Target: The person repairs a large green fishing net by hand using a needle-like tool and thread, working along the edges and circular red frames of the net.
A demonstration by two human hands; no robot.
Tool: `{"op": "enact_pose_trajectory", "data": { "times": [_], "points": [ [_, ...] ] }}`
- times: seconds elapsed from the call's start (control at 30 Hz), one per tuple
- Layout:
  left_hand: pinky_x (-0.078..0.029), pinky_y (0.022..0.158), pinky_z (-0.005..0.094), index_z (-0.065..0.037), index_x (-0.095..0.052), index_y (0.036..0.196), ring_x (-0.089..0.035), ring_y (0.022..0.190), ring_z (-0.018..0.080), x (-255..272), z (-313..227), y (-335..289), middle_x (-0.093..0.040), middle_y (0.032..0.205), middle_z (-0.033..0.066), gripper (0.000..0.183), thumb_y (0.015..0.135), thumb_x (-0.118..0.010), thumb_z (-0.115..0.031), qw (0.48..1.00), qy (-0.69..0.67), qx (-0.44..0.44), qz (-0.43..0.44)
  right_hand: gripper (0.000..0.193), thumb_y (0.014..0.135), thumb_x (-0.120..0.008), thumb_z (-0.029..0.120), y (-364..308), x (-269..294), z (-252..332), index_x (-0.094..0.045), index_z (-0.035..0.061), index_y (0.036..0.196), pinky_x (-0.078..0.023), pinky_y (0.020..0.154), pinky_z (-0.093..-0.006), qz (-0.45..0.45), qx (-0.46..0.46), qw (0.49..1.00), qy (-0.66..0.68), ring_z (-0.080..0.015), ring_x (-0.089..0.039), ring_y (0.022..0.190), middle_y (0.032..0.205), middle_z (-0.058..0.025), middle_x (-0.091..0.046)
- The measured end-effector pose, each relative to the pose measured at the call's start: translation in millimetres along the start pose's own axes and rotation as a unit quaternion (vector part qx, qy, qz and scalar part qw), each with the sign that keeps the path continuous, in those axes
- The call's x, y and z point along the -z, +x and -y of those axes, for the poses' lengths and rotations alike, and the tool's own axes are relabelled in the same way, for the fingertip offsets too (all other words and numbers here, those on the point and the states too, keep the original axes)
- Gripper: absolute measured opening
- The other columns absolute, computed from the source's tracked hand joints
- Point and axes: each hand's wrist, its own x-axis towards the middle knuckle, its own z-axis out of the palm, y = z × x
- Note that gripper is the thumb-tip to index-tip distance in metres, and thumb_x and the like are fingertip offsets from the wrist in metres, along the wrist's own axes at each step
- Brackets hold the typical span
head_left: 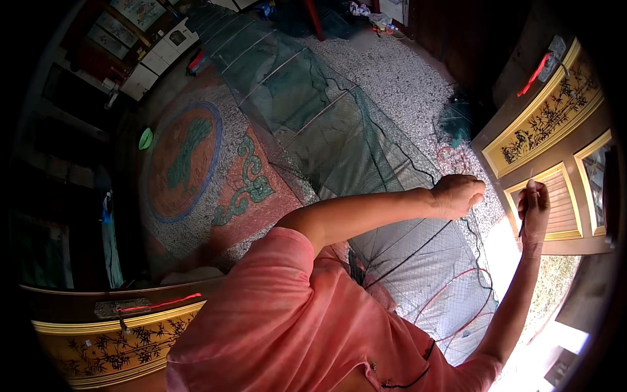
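Near green netting (372,163), left hand (457,196) curls, right hand (535,208) pinches; what the fingers (475,190) hold is unclear

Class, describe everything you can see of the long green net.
The long green net is fine, see-through mesh. Pale rods cross its far part; a dark wavy cord follows its right side, and a reddish hoop shows toward its near end. It stretches diagonally, creased, over the speckled floor, partly hidden by the left arm. Hand contact is unclear.
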Motion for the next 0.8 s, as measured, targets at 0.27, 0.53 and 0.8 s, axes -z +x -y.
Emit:
{"op": "enact_pose_trajectory", "data": {
  "times": [0.27, 0.53, 0.8],
  "points": [
    [-0.044, 0.063, 0.0385, 0.000, -0.048, 0.078, -0.056, 0.068, 0.0287, 49.1, -74.1, -48.1, -0.054, 0.073, 0.0133, 0.014, 0.088, -0.050, -0.011, 0.991, -0.119, -0.046, -0.030, 0.034, 0.093, -0.046, 0.025, -74.8, -43.9, -53.3, -0.049, -0.0022, 0.113, -0.048, 0.069, -0.0272, 0.253, -0.147, 0.947, -0.132, -0.0141, -0.056, 0.089, 0.100, -0.0115, -0.058],
    [-0.042, 0.063, 0.0370, -0.006, -0.043, 0.073, -0.052, 0.069, 0.0244, 74.9, -135.8, -113.6, -0.047, 0.072, 0.0082, 0.016, 0.079, -0.058, -0.007, 0.979, -0.093, -0.179, -0.027, 0.017, 0.092, -0.047, 0.015, -92.1, 22.1, -3.3, -0.042, 0.0094, 0.077, -0.024, 0.045, -0.0215, 0.085, -0.023, 0.991, -0.103, -0.0037, -0.027, 0.053, 0.063, 0.0048, -0.031],
    [-0.039, 0.069, 0.0373, -0.007, -0.045, 0.077, -0.050, 0.076, 0.0251, 49.5, -77.6, -205.7, -0.046, 0.079, 0.0075, 0.013, 0.079, -0.058, -0.009, 0.980, -0.074, -0.186, -0.015, 0.016, 0.094, -0.050, 0.018, -140.8, -6.9, -0.4, -0.045, 0.0099, 0.081, -0.024, 0.046, -0.0207, -0.076, 0.019, 0.994, -0.079, -0.0043, -0.029, 0.051, 0.062, 0.0041, -0.033]
  ]
}}
